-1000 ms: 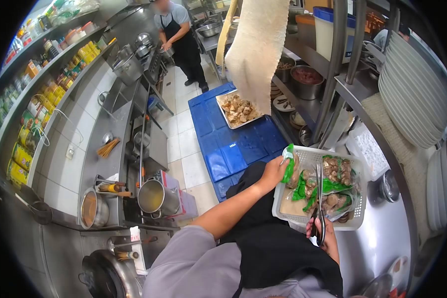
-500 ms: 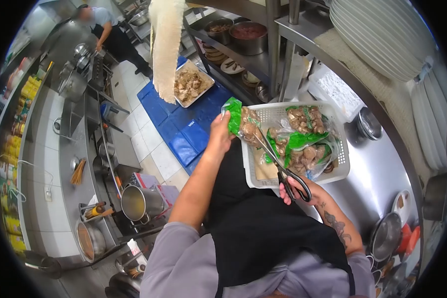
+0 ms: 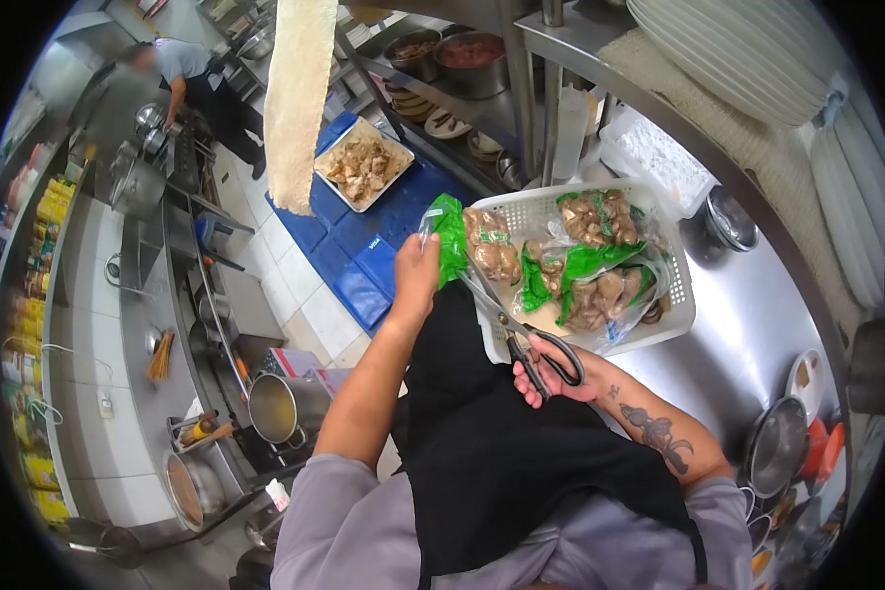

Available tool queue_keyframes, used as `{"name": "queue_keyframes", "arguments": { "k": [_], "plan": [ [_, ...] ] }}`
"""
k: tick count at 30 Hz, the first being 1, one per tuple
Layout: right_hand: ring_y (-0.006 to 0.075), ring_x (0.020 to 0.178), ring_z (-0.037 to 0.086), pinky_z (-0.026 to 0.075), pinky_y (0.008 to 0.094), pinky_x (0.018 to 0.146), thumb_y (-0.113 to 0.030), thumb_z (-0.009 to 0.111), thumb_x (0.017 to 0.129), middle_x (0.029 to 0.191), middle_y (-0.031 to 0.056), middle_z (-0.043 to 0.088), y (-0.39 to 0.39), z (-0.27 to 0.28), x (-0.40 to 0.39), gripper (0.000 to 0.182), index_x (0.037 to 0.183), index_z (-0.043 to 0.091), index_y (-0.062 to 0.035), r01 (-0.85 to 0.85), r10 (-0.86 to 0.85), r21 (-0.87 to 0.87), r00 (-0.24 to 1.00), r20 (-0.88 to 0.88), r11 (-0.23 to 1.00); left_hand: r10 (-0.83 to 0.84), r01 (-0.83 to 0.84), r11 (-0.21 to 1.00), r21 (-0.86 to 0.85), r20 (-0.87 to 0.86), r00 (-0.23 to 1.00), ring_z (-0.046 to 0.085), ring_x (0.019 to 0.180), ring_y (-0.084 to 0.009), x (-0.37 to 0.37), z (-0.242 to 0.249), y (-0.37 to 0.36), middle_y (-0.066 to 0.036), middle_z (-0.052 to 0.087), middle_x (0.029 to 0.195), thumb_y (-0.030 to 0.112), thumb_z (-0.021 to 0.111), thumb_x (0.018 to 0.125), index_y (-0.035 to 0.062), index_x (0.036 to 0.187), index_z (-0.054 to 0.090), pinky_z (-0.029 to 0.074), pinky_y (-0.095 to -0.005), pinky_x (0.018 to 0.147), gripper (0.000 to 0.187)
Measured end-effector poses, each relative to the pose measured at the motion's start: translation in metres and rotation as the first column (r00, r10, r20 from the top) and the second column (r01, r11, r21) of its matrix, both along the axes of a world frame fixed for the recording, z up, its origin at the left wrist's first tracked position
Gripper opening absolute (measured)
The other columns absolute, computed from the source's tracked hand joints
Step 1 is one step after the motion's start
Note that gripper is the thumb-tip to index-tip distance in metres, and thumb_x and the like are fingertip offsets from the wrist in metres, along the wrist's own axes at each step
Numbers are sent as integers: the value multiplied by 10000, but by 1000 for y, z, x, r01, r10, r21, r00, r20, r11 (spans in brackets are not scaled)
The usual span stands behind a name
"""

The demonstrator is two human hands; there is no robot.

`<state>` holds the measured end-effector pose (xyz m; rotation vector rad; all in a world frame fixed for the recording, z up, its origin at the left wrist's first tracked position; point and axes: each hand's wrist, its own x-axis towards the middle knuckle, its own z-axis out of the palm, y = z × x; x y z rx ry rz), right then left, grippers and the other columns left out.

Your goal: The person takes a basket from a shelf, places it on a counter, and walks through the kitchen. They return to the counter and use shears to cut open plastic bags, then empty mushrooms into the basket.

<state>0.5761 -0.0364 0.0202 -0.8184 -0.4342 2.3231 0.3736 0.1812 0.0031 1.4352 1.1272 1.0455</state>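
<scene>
My left hand grips the green end of a plastic bag whose brown, mushroom-like contents lie at the left side of a white perforated basket. In my right hand are black-handled scissors, their blades pointing up and left, near the bag just below the green part. Whether the blades touch the plastic is unclear. Several more clear and green bags of the same brown food sit in the basket.
A tray of chopped food rests on a blue surface beyond my left hand. A steel counter runs right of the basket, with bowls. Stacked plates are upper right. Another person stands far left.
My left hand has moved left and slightly down with the green bag end. The scissors have shifted left, from over the brown contents to beside the green part.
</scene>
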Motion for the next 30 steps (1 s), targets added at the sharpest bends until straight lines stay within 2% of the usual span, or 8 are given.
{"name": "queue_keyframes", "arguments": {
  "k": [2,6,9,11,14,17,20,30],
  "plan": [
    [221,717,656,552,346,651,-566,445,970,842,114,644,-2,1,-13,554,1011,584,-32,30,-29,-9,999,30,1000,32,-32,999,-26,3,999,475,567,-64,-2,-1,-8,-4,543,706,193,555,974,19,925,585,373,-256,474,183],
    [207,684,653,553,330,624,-551,502,954,813,105,638,-12,3,-24,519,1006,559,-38,84,-83,-8,993,82,996,19,-15,996,-85,49,999,466,509,-76,-1,12,-17,-14,548,702,188,536,980,32,934,572,358,-258,412,166],
    [201,674,654,553,313,616,-545,516,951,802,105,639,-21,3,-17,515,999,557,-34,118,-116,-8,987,114,993,51,-19,963,-268,113,992,461,465,-89,3,27,-15,-23,553,690,189,518,987,40,950,558,337,-254,360,158],
    [228,707,665,556,347,654,-479,457,998,831,121,650,-25,0,-11,470,1003,591,-28,68,-62,-22,982,181,997,90,20,891,-454,219,971,466,458,-95,5,37,-17,-23,550,673,197,512,992,45,943,548,335,-244,357,164],
    [212,678,658,549,323,620,-508,487,976,806,115,645,-24,0,-14,488,996,570,-27,66,-59,-32,981,182,997,77,14,879,-476,169,983,457,451,-85,6,40,-22,-13,535,660,209,517,993,47,930,544,326,-233,352,176],
    [197,655,652,542,305,588,-544,515,952,784,105,638,-20,-4,-24,517,991,552,-30,63,-60,-11,981,182,998,-4,28,950,-313,77,997,473,495,-68,-1,25,-27,5,549,692,228,488,1011,77,951,529,327,-216,386,168],
    [203,648,649,543,318,585,-543,528,946,781,100,633,-14,-6,-37,508,981,554,-37,180,-178,-27,982,56,983,-5,31,977,-213,118,993,466,493,-55,0,25,-37,8,544,689,241,483,1016,73,935,522,328,-208,383,191],
    [207,636,624,532,354,577,-488,495,982,747,68,590,0,-13,-62,448,955,564,-46,243,-239,-26,965,105,970,40,-23,994,-105,161,986,429,462,-49,2,9,-50,13,492,661,244,440,1032,59,889,501,325,-221,372,241]
  ]
}}
